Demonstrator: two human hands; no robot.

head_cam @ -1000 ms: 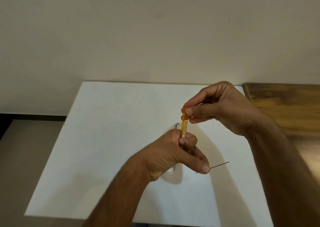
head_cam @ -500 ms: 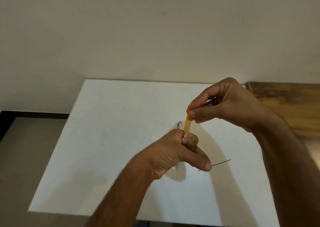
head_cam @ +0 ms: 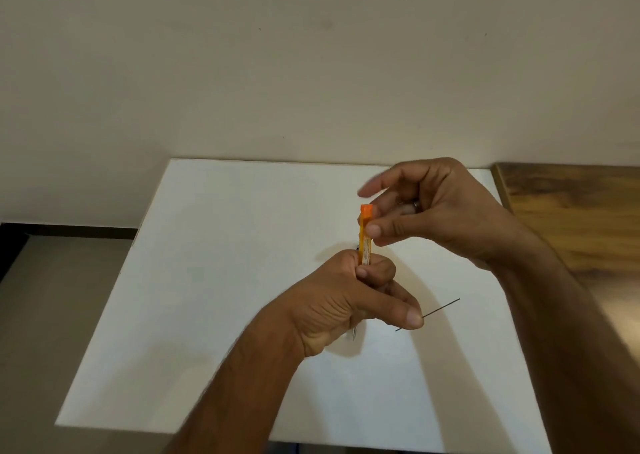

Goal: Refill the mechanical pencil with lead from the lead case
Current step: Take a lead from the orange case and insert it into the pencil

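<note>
Lifted off the lead case [head_cam: 365, 235], right hand [head_cam: 433, 211] index spreads; left hand [head_cam: 346, 297] grips case.

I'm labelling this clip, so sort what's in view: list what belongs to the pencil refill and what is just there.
Part of the job:
- orange lead case, held by both hands
- pencil, gripped in the left hand, tip poking out below
- loose lead lying on the table
- right hand, pinching the case near its cap

Just there:
- white table
- wooden surface
- wall
</note>
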